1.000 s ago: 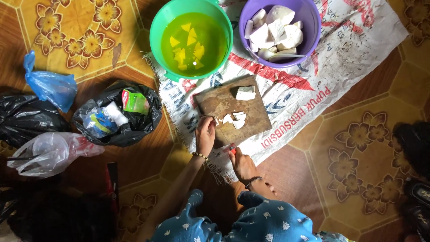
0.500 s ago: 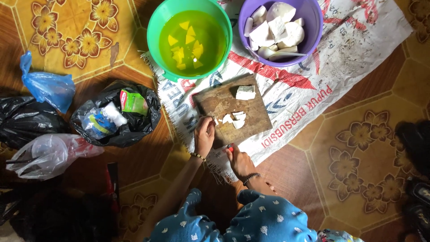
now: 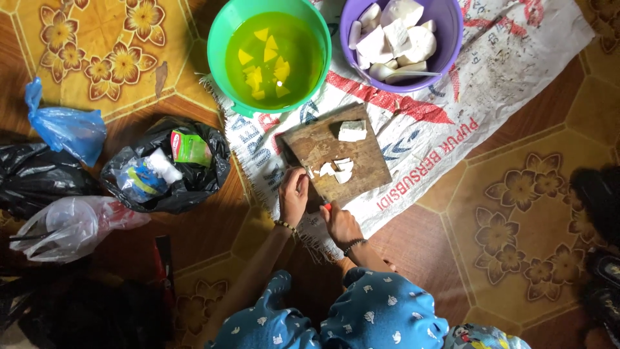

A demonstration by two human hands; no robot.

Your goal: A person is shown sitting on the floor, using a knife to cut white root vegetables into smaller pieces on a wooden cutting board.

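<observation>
Knife (image 3: 309, 182) in rt hand (image 3: 340, 223)

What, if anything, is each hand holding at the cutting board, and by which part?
The right hand grips a knife by its red handle end. The left hand rests at the wooden cutting board edge; no clear hold.

A patterned tile floor (image 3: 516, 194) carries a white woven sack (image 3: 510, 71) spread flat, a black plastic bag (image 3: 200, 181), a blue bag (image 3: 68, 132) and a clear bag (image 3: 71, 226), the sack bearing a wooden cutting board (image 3: 336, 152), green bowl (image 3: 223, 39) and purple bowl (image 3: 449, 32).
</observation>
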